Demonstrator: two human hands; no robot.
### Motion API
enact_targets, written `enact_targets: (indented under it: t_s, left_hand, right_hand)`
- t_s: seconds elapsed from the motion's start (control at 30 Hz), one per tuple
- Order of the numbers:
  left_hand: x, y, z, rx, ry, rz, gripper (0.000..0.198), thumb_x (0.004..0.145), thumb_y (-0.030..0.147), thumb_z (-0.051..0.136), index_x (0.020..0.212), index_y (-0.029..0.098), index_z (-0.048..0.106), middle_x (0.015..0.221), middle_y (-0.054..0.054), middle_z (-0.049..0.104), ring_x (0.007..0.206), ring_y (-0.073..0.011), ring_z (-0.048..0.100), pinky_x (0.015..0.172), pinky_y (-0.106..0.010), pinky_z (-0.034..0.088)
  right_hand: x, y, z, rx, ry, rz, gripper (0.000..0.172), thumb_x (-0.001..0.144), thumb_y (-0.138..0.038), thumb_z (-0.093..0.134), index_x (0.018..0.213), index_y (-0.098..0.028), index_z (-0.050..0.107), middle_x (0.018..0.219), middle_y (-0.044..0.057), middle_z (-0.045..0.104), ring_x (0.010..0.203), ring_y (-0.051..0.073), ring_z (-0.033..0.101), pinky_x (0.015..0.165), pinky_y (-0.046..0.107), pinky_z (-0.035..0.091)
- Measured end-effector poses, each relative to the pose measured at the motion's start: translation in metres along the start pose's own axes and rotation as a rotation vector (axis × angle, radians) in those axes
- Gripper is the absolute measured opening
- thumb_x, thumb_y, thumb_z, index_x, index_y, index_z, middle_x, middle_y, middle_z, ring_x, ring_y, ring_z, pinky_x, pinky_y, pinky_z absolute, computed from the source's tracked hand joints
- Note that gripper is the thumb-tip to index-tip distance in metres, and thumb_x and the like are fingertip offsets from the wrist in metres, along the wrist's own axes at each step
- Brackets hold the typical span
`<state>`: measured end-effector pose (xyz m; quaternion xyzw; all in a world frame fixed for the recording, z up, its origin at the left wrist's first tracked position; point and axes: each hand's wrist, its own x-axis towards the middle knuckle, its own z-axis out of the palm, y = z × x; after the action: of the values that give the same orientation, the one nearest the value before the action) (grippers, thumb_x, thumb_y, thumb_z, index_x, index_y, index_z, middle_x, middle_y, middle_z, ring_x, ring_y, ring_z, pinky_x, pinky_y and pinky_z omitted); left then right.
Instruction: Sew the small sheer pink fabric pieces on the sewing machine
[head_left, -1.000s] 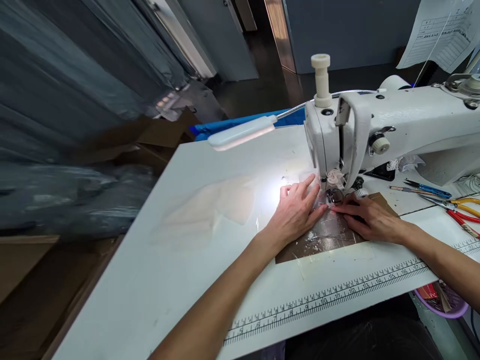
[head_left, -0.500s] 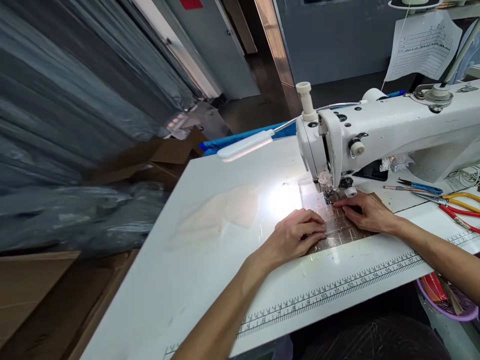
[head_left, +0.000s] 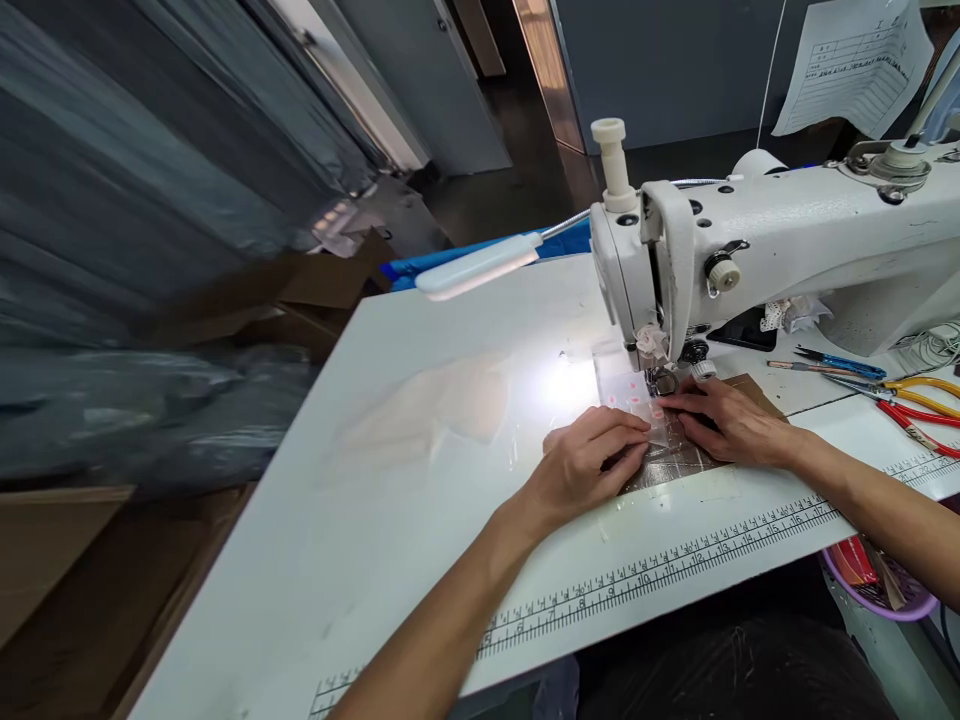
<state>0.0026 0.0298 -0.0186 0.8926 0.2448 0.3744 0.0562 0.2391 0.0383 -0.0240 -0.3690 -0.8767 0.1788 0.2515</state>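
A small piece of sheer white fabric [head_left: 627, 388] with pink spots lies under the presser foot [head_left: 660, 382] of a white sewing machine [head_left: 780, 235]. My left hand [head_left: 596, 450] rests at the fabric's left and near edge, its fingers bent together on the cloth. From the right, my right hand [head_left: 724, 420] reaches in with thumb and forefinger closed on the fabric's edge beside the foot. Under both hands is a brown, shiny plate [head_left: 671, 466] set on the table. A pale fabric rosette [head_left: 651, 342] hangs on the machine head, just above the needle area.
Snips [head_left: 844, 362] and red-and-yellow-handled scissors [head_left: 911, 400] lie right of the machine bed. A lamp [head_left: 480, 266] lights the white table [head_left: 420, 540], which has a printed ruler [head_left: 637, 585] along its front edge. A purple basket [head_left: 900, 605] sits below; cardboard boxes [head_left: 60, 590] stand left.
The view has shifted slightly. My right fingers have moved a little left and nearer, from beside the presser foot onto the fabric's edge; more pink spots show. My left hand stays about in place.
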Motion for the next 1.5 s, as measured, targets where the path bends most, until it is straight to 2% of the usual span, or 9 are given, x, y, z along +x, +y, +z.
enact_targets:
  t_s: [0.2, 0.63, 0.93, 1.1, 1.2, 1.3, 1.4, 1.5]
  left_hand:
    - [0.001, 0.000, 0.001, 0.048, -0.046, 0.106, 0.011, 0.092, 0.010, 0.057, 0.085, 0.016, 0.064, 0.085, -0.003, 0.074, 0.074, -0.0138, 0.068, 0.061, -0.030, 0.055]
    - [0.001, 0.000, 0.001, 0.120, -0.084, 0.157, 0.012, 0.095, 0.011, 0.056, 0.092, 0.018, 0.065, 0.091, -0.002, 0.074, 0.074, -0.0125, 0.067, 0.068, -0.033, 0.052]
    - [0.001, 0.003, -0.001, 0.196, -0.146, 0.187, 0.017, 0.095, 0.008, 0.052, 0.092, 0.017, 0.066, 0.089, -0.003, 0.075, 0.073, -0.0135, 0.067, 0.061, -0.030, 0.052]
    - [0.008, 0.008, -0.006, 0.152, -0.245, 0.142, 0.016, 0.090, 0.016, 0.051, 0.091, 0.015, 0.067, 0.090, -0.005, 0.073, 0.072, -0.0167, 0.064, 0.066, -0.034, 0.050]
    - [0.012, 0.007, -0.007, 0.121, -0.282, 0.114, 0.018, 0.085, 0.022, 0.050, 0.084, 0.016, 0.068, 0.085, -0.005, 0.071, 0.068, -0.0173, 0.060, 0.069, -0.038, 0.048]
    - [0.014, 0.004, -0.005, 0.092, -0.264, 0.098, 0.017, 0.082, 0.023, 0.050, 0.081, 0.017, 0.067, 0.081, -0.004, 0.069, 0.066, -0.0163, 0.057, 0.072, -0.039, 0.047]
    - [0.012, 0.001, -0.004, 0.085, -0.223, 0.081, 0.017, 0.082, 0.023, 0.052, 0.085, 0.016, 0.067, 0.086, -0.004, 0.070, 0.069, -0.0164, 0.058, 0.074, -0.037, 0.047]
    - [0.010, -0.001, -0.005, 0.102, -0.252, 0.054, 0.020, 0.083, 0.024, 0.051, 0.091, 0.016, 0.068, 0.092, -0.005, 0.071, 0.073, -0.0176, 0.060, 0.075, -0.038, 0.048]
  right_hand:
    - [0.000, 0.002, 0.003, -0.014, 0.004, -0.034, 0.036, 0.097, -0.020, 0.046, 0.128, -0.018, 0.063, 0.110, 0.013, 0.059, 0.102, 0.024, 0.062, 0.093, 0.046, 0.057]
    - [0.001, 0.001, 0.003, -0.028, -0.028, -0.020, 0.036, 0.098, -0.023, 0.044, 0.127, -0.018, 0.064, 0.113, 0.013, 0.058, 0.104, 0.024, 0.059, 0.093, 0.045, 0.056]
    - [0.000, 0.002, 0.002, -0.023, -0.038, -0.032, 0.037, 0.098, -0.022, 0.044, 0.129, -0.015, 0.063, 0.112, 0.015, 0.057, 0.103, 0.024, 0.058, 0.093, 0.044, 0.055]
    - [0.001, 0.006, 0.000, -0.068, -0.064, -0.134, 0.036, 0.094, -0.015, 0.047, 0.123, -0.020, 0.068, 0.112, 0.014, 0.057, 0.101, 0.023, 0.058, 0.087, 0.043, 0.056]
    - [0.002, 0.005, -0.001, -0.109, -0.086, -0.123, 0.035, 0.093, -0.014, 0.049, 0.122, -0.020, 0.068, 0.111, 0.013, 0.058, 0.100, 0.023, 0.057, 0.086, 0.042, 0.056]
    - [0.004, 0.001, -0.002, -0.144, -0.107, -0.096, 0.034, 0.093, -0.016, 0.049, 0.123, -0.020, 0.066, 0.112, 0.014, 0.058, 0.097, 0.023, 0.058, 0.083, 0.040, 0.056]
    - [0.007, -0.002, -0.001, -0.170, -0.121, -0.077, 0.035, 0.095, -0.018, 0.046, 0.125, -0.017, 0.064, 0.110, 0.015, 0.057, 0.089, 0.023, 0.059, 0.078, 0.039, 0.056]
    - [0.010, -0.003, 0.001, -0.195, -0.114, -0.036, 0.035, 0.096, -0.019, 0.042, 0.124, -0.018, 0.062, 0.112, 0.015, 0.056, 0.084, 0.022, 0.060, 0.076, 0.038, 0.055]
